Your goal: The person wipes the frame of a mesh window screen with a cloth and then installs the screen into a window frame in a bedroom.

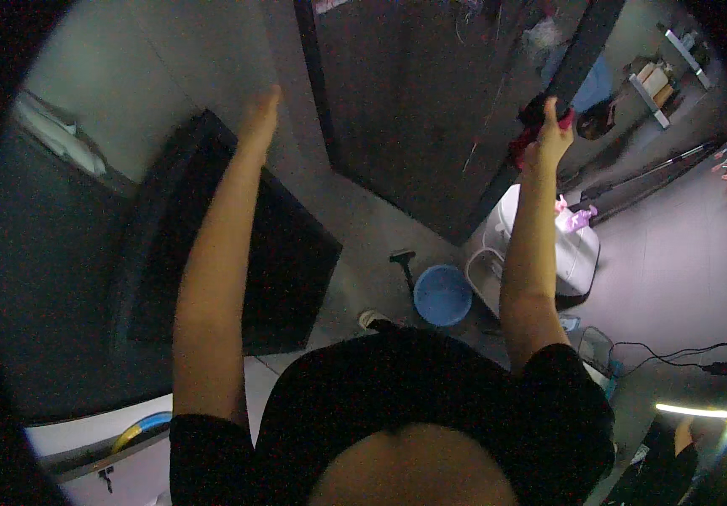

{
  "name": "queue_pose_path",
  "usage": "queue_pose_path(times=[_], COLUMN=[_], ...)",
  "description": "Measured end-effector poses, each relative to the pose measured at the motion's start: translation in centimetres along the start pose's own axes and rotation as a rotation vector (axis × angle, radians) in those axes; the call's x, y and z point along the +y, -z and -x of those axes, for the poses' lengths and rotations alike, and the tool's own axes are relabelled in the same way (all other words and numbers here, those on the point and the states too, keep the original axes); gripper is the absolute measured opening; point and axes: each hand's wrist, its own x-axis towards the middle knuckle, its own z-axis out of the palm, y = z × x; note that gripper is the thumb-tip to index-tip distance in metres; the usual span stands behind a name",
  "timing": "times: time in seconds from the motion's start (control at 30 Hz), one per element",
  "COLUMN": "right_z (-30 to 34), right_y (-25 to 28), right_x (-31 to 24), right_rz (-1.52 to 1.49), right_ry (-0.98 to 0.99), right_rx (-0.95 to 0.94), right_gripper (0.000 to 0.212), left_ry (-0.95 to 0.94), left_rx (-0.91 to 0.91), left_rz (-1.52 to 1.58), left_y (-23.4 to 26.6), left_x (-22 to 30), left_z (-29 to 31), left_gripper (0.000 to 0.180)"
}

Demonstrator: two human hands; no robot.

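Note:
Both my arms reach forward, away from my body. My right hand (554, 142) is closed on a dark red cloth (523, 148), at the right edge of a tall dark panel with a black frame (414, 110). The thumb points up, and part of the cloth is hidden behind the fingers. To the left of the panel, my left hand (260, 126) is raised in front of a grey wall (161, 59). Its fingers are stretched out and slightly blurred, with nothing seen in them.
Below my left arm is a large black flat-topped object (287, 261). A blue bucket (442, 295) and a dark long-handled tool (404, 258) are on the floor near my shoe (372, 319). White rounded containers (578, 257), wall shelves (651, 101) and black cables (675, 358) are to the right.

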Motion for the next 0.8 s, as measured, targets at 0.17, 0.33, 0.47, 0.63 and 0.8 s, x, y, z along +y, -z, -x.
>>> queue_pose_path(times=[0.17,0.33,0.47,0.63,0.8], right_z=[-2.3,-2.7,-7.2,-11.1,-12.4], right_y=[-0.4,-1.4,4.8,6.8,7.1], right_x=[-2.4,-4.6,-4.8,-6.5,-5.3], right_rz=[-0.014,-0.136,-0.092,-0.190,-0.236], right_ry=[-0.044,-0.107,-0.175,-0.142,-0.192], right_rx=[-0.019,-0.087,-0.193,-0.298,-0.268], right_gripper=[0.017,0.022,0.034,0.038,0.034], left_ry=[-0.067,-0.166,-0.344,-0.462,-0.387], left_rx=[-0.027,-0.018,-0.008,0.157,0.028], left_rz=[0.038,0.055,0.109,0.178,0.378], left_y=[1.2,2.2,0.9,2.1,3.7], left_x=[-2.2,-1.5,-0.3,2.4,1.6], left_z=[-2.6,-3.8,-4.3,-8.0,-7.7], left_gripper=[0.068,0.063,0.061,0.074,0.084])
